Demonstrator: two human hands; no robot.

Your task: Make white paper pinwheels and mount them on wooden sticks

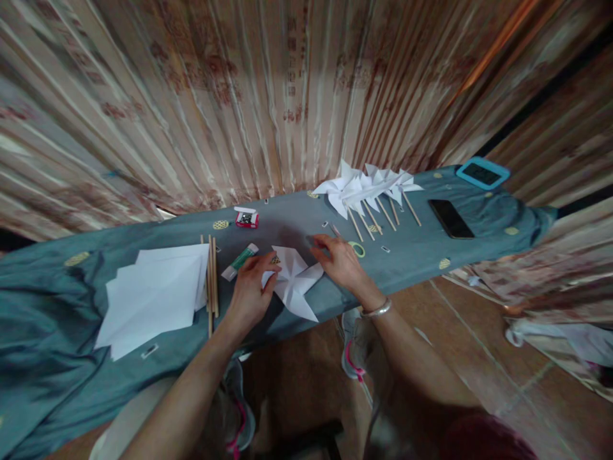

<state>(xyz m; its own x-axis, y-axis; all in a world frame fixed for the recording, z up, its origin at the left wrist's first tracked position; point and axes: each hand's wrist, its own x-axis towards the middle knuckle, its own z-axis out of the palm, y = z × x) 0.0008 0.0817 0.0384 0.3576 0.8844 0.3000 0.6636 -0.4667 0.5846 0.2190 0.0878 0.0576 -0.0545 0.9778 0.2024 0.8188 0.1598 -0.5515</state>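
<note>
A white paper pinwheel (293, 278) without a stick lies on the cloth between my two hands. My left hand (253, 285) is at its left blade, thumb and curled fingers about the paper. On the other side, my right hand (341, 262) hovers by the right blade's tip, thumb and fingers apart with nothing held. Scissors with a light green handle (357, 250) lie partly hidden behind the right hand. Next to my left hand is a green and white glue stick or eraser-like block (240, 262); its exact kind is unclear.
White paper sheets (156, 294) and several thin wooden sticks (213, 275) lie at left. An open red box (247, 219) sits farther back. Several finished pinwheels (366, 188) on sticks, a phone (451, 218) and a blue-framed digital timer (483, 172) are at right. A curtain (268, 96) hangs behind.
</note>
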